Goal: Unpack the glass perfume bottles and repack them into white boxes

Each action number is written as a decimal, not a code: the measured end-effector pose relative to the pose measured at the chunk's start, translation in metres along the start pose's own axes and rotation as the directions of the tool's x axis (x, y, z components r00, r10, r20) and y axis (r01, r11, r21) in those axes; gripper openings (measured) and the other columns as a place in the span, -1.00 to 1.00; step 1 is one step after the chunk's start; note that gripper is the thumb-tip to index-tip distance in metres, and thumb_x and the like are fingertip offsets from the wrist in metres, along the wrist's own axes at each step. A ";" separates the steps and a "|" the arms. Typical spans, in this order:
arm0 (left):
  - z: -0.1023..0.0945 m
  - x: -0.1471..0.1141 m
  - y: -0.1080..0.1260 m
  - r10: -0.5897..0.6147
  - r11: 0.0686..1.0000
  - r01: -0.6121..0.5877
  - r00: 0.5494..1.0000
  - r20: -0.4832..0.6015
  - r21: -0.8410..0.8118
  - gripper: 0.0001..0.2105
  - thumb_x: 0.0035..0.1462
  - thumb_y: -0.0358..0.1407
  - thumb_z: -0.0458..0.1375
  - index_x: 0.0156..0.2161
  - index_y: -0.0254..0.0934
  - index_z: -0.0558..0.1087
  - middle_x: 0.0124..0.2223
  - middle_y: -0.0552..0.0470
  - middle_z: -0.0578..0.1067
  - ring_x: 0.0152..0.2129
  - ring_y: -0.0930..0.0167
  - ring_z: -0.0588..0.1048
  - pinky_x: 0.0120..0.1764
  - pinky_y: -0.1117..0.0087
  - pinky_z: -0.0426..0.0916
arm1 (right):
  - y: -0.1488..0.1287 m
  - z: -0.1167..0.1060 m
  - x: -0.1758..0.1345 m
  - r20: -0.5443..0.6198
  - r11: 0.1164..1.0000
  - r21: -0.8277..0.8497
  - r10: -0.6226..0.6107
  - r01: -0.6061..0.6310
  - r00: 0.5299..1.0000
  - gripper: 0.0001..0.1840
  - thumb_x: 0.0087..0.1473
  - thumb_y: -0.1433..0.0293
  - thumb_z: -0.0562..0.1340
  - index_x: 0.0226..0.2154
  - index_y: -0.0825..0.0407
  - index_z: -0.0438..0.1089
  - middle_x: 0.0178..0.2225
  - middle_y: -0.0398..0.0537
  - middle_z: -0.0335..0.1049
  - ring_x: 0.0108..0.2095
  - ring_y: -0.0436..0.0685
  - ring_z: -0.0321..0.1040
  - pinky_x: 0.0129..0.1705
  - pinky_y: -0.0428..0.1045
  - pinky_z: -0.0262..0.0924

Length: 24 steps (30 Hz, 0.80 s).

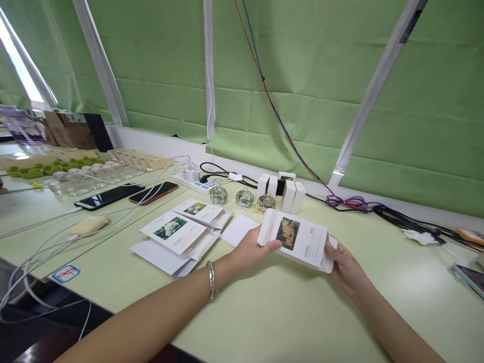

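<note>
Between my two hands is a white carton printed with a picture of orange-yellow flowers. My left hand grips its left end, thumb on the printed face. At the right end, by the flaps, the fingers of my right hand are closed on it. Left of my hands lie two similar cartons, one with a large white flower and a smaller one behind it. Behind my hands stand three round glass bottles: a left one, a middle one and a right one.
Several small white boxes stand behind the bottles. A power strip with chargers sits at the back, trailing white cables across two phones. Egg trays lie at the far left. Bundled black cables and another phone are at the right.
</note>
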<state>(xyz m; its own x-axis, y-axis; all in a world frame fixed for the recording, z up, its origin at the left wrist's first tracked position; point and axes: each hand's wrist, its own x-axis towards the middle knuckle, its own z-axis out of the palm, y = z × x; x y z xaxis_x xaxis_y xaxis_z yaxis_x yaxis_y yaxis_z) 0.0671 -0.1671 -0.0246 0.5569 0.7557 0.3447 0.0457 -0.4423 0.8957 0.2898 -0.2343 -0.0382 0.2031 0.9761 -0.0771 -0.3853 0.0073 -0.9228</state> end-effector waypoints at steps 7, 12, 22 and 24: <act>0.006 0.001 0.003 -0.031 0.997 0.038 0.995 -0.090 0.071 -0.70 0.07 -0.15 0.13 -0.14 -0.30 0.38 -0.20 -0.08 0.48 -0.24 0.28 0.45 -0.21 0.31 0.36 | 0.004 0.001 -0.001 -0.133 0.824 -0.530 -0.314 0.200 0.940 -0.43 -0.22 0.06 0.32 -0.15 0.00 0.34 -0.25 -0.04 0.47 -0.29 0.18 0.41 -0.35 -0.03 0.29; 0.007 0.002 0.003 -0.031 0.995 0.048 0.982 -0.185 0.088 -0.65 0.03 -0.11 0.16 -0.13 -0.31 0.37 -0.09 -0.13 0.39 -0.20 0.26 0.42 -0.22 0.33 0.35 | 0.003 0.005 -0.006 -0.098 0.954 -0.287 -0.117 0.084 0.988 -0.35 -0.17 -0.12 0.19 -0.22 0.06 0.40 -0.28 0.06 0.50 -0.28 0.29 0.43 -0.36 0.06 0.34; 0.008 -0.001 0.006 -0.170 0.983 0.177 0.978 -0.123 0.051 -0.49 0.04 -0.15 0.15 0.05 -0.20 0.07 -0.15 -0.04 0.44 -0.32 0.32 0.46 -0.31 0.35 0.35 | 0.002 0.009 -0.007 -0.092 0.968 -0.240 0.054 -0.074 0.994 -0.38 -0.28 0.16 0.40 -0.15 0.11 0.33 -0.21 0.12 0.49 -0.30 0.31 0.46 -0.31 0.10 0.39; 0.006 -0.003 0.008 -0.134 0.951 0.158 0.986 -0.104 0.265 -0.48 0.13 -0.13 0.04 0.13 -0.24 -0.01 -0.13 -0.10 0.43 -0.25 0.28 0.44 -0.23 0.28 0.32 | 0.003 0.007 -0.003 -0.190 0.979 -0.198 0.006 -0.044 0.982 -0.43 -0.27 0.19 0.39 -0.18 0.10 0.33 -0.21 0.08 0.49 -0.30 0.28 0.47 -0.30 0.09 0.41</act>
<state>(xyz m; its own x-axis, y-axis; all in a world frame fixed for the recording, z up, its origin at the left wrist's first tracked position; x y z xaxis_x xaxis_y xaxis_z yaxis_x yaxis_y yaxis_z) 0.0711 -0.1758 -0.0201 0.4568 0.8542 0.2484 0.3512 -0.4298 0.8318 0.2819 -0.2356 -0.0377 0.3681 0.9172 -0.1527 -0.2082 -0.0787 -0.9749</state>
